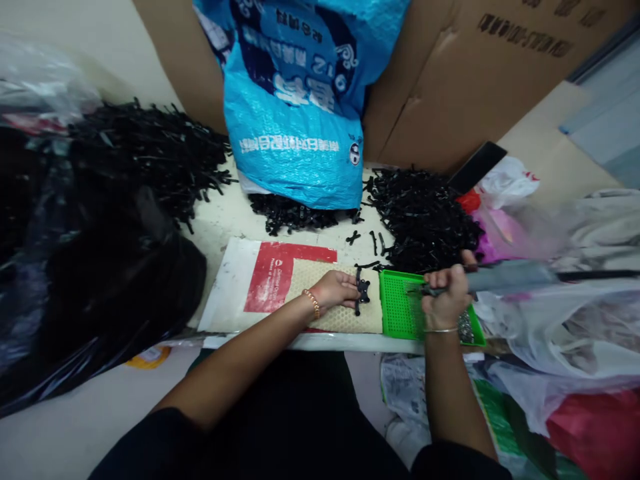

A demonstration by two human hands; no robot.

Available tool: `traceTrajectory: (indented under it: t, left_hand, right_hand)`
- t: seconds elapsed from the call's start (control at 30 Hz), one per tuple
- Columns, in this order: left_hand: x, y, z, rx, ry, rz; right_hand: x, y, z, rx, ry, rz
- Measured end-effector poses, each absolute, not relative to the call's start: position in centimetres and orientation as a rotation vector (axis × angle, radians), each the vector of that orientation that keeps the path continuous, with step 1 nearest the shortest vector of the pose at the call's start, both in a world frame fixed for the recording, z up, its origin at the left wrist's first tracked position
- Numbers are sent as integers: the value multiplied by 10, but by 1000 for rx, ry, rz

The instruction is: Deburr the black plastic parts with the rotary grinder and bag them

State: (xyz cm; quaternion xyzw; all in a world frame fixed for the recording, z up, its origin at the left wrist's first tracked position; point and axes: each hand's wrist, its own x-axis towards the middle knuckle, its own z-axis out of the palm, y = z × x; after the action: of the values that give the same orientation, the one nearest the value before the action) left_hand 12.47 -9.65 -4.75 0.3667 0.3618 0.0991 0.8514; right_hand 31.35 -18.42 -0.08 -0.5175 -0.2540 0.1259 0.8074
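My left hand (336, 291) pinches a small black plastic part (365, 291) over a cream honeycomb-textured pad (333, 323). Long thin black pieces lie against that part, above and below my fingertips. Wrapped around a grey power screwdriver (510, 276) is my right hand (447, 300); the tool lies nearly level, its tip pointing left. Beneath that hand is a green perforated tray (397, 313), with small metal screws (466, 328) at its right end. A few loose black pieces (353, 237) rest on the table just beyond the pad.
Heaps of black parts lie at the left (150, 153) and right (423, 213). A blue woven sack (300, 147) stands at the back, black parts spilling below it. A black plastic bag (115, 287) bulges at the left edge; plastic bags (565, 327) crowd the right.
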Motion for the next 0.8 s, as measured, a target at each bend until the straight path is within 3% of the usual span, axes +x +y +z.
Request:
traceTrajectory:
  t: [0.27,0.8]
  left_hand:
    - [124,-97,-46,767,773,237]
    - [123,-95,-45,766,749,212]
  right_hand:
    - [233,-163,17,-985,-565,559]
    - [227,-152,1,-1011,-558,585]
